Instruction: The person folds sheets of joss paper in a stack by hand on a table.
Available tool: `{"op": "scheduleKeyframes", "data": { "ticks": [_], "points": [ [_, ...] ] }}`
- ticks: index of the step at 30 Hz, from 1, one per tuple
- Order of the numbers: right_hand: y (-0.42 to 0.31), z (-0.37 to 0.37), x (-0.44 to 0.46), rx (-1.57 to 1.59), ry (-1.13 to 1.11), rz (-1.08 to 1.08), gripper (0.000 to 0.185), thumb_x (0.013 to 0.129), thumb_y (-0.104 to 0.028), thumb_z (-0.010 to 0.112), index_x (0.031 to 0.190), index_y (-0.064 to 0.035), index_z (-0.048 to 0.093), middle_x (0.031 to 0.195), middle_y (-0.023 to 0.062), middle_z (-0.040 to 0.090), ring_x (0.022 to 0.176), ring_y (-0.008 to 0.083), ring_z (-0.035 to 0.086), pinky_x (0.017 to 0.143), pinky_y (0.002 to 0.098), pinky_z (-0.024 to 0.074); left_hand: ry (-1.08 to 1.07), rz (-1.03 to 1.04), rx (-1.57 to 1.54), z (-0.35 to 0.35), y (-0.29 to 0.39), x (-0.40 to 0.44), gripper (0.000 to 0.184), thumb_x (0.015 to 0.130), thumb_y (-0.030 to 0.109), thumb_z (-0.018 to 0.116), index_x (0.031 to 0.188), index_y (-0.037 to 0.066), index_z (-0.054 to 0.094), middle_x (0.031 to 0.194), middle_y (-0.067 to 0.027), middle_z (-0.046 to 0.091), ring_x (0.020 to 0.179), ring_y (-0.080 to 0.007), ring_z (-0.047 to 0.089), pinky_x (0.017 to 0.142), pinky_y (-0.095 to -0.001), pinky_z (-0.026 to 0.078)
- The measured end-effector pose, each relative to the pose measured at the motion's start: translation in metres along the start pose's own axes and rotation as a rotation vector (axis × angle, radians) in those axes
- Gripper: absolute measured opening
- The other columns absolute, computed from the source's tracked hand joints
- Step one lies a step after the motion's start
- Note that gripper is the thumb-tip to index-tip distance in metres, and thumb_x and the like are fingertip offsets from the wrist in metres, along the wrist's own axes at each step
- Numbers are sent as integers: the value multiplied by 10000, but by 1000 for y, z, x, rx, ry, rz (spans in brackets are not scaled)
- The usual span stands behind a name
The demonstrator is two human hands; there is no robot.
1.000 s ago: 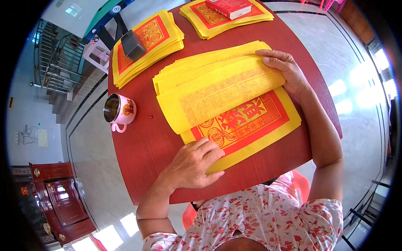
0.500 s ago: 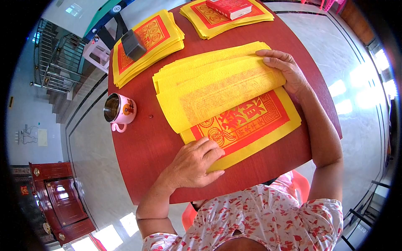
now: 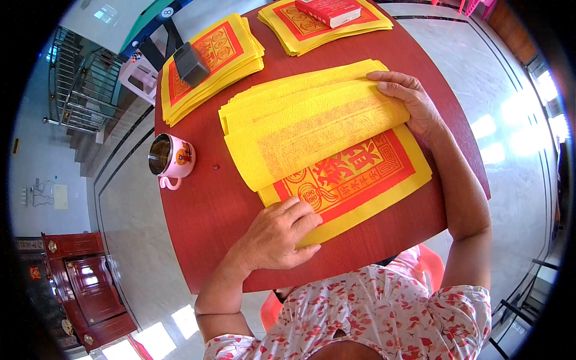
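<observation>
My right hand [image 3: 413, 102] is closed on the far right corner of yellow joss paper sheets [image 3: 312, 129], fingers on top. These sheets are folded back, pale undersides up, and curl at the left. Below them lies a stack of joss paper with a red printed panel [image 3: 366, 171]. At this stack's near left corner, my left hand [image 3: 279, 234] has its fingers curled on the paper. Its thumb is stretched along the near edge, partly over the table; the fingertips are partly hidden.
On the red table [image 3: 204, 240] stands a pink mug [image 3: 182, 157] at the left. A dark block [image 3: 191, 65] rests on another joss paper stack [image 3: 234, 63]. A red book [image 3: 330, 11] lies on a third stack [image 3: 288, 36]. A small dark speck is near the mug.
</observation>
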State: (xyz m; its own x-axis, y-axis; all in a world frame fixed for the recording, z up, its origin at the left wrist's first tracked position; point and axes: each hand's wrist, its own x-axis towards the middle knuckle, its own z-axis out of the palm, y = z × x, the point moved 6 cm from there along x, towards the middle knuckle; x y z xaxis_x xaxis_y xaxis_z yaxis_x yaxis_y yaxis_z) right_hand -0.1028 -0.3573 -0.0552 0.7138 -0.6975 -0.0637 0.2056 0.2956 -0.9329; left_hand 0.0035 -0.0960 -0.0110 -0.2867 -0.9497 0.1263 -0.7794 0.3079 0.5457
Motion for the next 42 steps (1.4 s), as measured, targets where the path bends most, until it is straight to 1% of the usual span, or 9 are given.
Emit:
{"op": "scheduleKeyframes", "data": {
  "ticks": [3, 12, 24, 30, 34, 37, 39, 40, 42],
  "points": [
    [-1, 2, -1, -7, -9, 4, 221, 846, -78, 573, 1057, -36, 625, 922, 87, 651, 784, 129, 637, 704, 255, 550, -15, 29, 18, 1, 0, 0, 374, 649, 204, 714, 932, 14, 560, 883, -114, 524, 807, -250, 531, 692, -350, 471],
    [-3, 4, -2, 15, -22, 5, 228, 839, -67, 576, 1055, -8, 615, 936, 97, 646, 787, 138, 637, 713, 259, 548, -3, -15, -51, -1, -3, -1, 349, 641, 169, 705, 926, 32, 556, 899, -120, 551, 821, -288, 555, 710, -372, 473],
    [-2, 4, -2, 28, 12, 32, 225, 833, -61, 578, 1048, -13, 621, 919, 88, 649, 775, 133, 634, 715, 259, 543, 83, 51, -90, -14, -4, -3, 286, 608, 72, 672, 868, 15, 568, 878, -138, 566, 772, -299, 584, 651, -364, 493],
    [-4, 6, -3, 36, -4, 19, 225, 837, -67, 575, 1051, -17, 620, 900, 82, 650, 762, 135, 635, 703, 256, 541, 314, 19, -31, -42, -16, -13, 204, 632, 48, 684, 805, 10, 583, 809, -104, 569, 668, -243, 587, 552, -327, 486],
    [-6, 10, -7, 64, 30, 56, 222, 838, -76, 582, 1050, -25, 624, 893, 81, 653, 750, 135, 635, 693, 254, 539, 559, -109, -97, -60, -26, -23, 112, 769, 36, 668, 798, -41, 592, 722, -79, 573, 595, -127, 521, 517, -220, 393],
    [-1, 2, -2, 21, -13, 20, 212, 859, -110, 568, 1045, -31, 629, 894, 87, 655, 739, 132, 636, 684, 250, 536, 688, -178, -82, -66, -31, -27, 100, 767, 29, 672, 803, -35, 604, 680, -66, 556, 535, -101, 505, 455, -217, 365],
    [0, 1, 1, 53, -79, -12, 219, 882, -162, 546, 1040, -39, 636, 895, 93, 657, 726, 128, 634, 666, 246, 531, 720, -179, -87, -66, -34, -28, 104, 787, 45, 668, 818, -38, 615, 657, -44, 552, 525, -70, 480, 450, -200, 343],
    [0, 0, 0, 26, -39, -28, 295, 902, -260, 519, 1037, -22, 631, 896, 95, 650, 761, 123, 627, 690, 249, 521, 739, -213, -96, -67, -36, -29, 109, 791, 54, 668, 816, -38, 616, 649, -38, 549, 522, -66, 470, 449, -199, 338],
    [1, -3, 2, 14, -53, -24, 360, 907, -314, 499, 1055, -5, 610, 911, 97, 642, 787, 127, 622, 714, 258, 516, 783, -282, -132, -65, -42, -31, 131, 806, 85, 667, 802, -36, 616, 628, -8, 535, 524, -44, 435, 445, -198, 319]
  ]
}}
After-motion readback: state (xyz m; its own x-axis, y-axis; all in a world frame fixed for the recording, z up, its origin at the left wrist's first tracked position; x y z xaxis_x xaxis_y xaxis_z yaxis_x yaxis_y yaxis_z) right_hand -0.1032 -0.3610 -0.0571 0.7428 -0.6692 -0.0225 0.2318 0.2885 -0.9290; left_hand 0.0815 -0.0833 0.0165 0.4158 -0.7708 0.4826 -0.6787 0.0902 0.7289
